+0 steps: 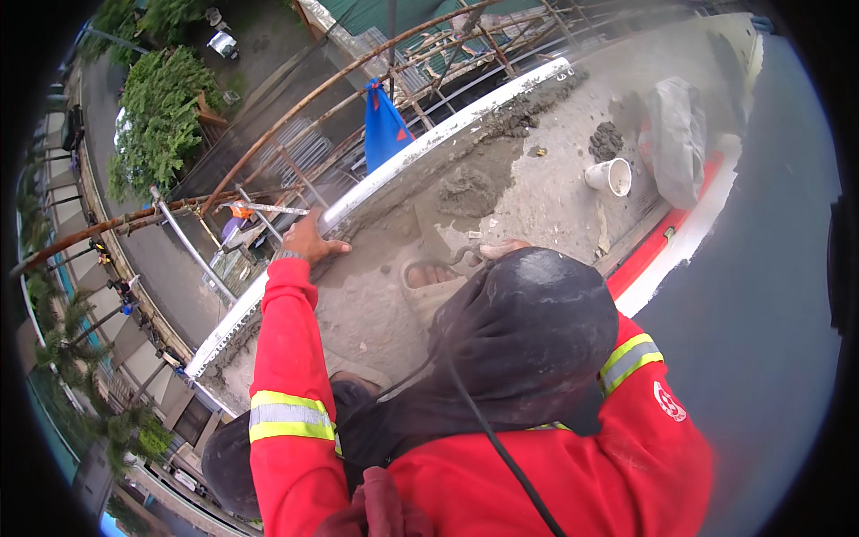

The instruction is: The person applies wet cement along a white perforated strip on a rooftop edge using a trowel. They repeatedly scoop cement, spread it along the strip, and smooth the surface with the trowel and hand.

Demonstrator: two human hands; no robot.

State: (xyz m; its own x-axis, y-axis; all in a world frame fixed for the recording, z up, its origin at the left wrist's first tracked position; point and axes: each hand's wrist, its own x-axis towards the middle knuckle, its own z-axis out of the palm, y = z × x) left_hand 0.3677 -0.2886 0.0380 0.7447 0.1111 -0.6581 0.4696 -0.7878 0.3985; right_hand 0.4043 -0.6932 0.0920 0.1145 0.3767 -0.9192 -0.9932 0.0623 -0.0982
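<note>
left arm in the red sleeve is stretched way out, left hand (309, 240) flat with palm down. right hand (501, 248) barely peeks out, fingers curled, arm mostly hidden.

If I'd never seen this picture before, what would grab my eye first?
Most striking is the bright red jacket with reflective bands filling the lower middle, under a dark head cloth. Next comes the drop on the left: past the ledge's pale edge lie scaffold poles and trees far below. The left hand rests on that edge; the right hand grips a trowel over wet grey mortar.
</note>
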